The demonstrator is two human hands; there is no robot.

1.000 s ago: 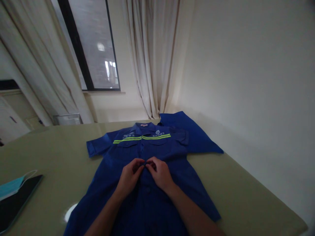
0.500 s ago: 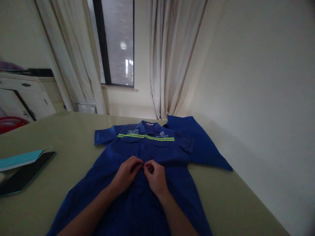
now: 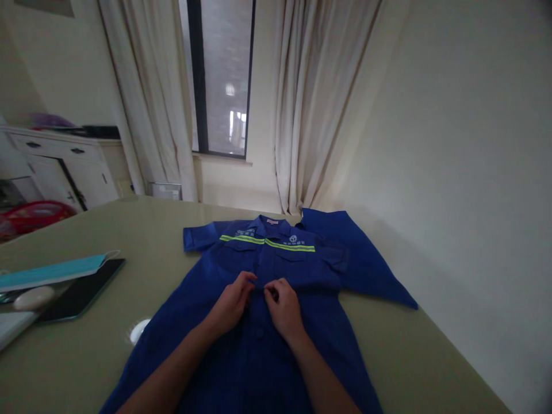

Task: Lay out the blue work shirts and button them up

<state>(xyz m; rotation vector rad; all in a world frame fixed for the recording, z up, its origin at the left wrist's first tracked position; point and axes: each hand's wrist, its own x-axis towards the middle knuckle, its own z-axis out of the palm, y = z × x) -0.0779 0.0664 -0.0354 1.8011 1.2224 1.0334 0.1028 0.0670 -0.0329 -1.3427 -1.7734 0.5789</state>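
Note:
A blue short-sleeved work shirt [image 3: 297,273] with yellow-green reflective stripes and white printing lies front up, its collar away from me. Over the button placket, below the chest pockets, both of my hands work close together. My left hand [image 3: 235,300] is curled at the placket's left side, and what its fingertips hold is hidden. Thumb and forefinger of my right hand [image 3: 285,307] pinch at the right side of the placket. A dark button [image 3: 259,333] shows on the placket just below the hands.
The shirt rests on a greenish table [image 3: 414,356]. Another blue cloth [image 3: 371,259] lies beside its right sleeve, along the wall. At left are a blue face mask [image 3: 56,271], a dark phone-like slab [image 3: 84,292] and a pale rounded object [image 3: 34,298]. Curtains [image 3: 297,115] hang behind.
My hands have moved slightly apart at the placket, the left fingers drawing off from the right. The camera view has turned a little left, showing more of the table's left side.

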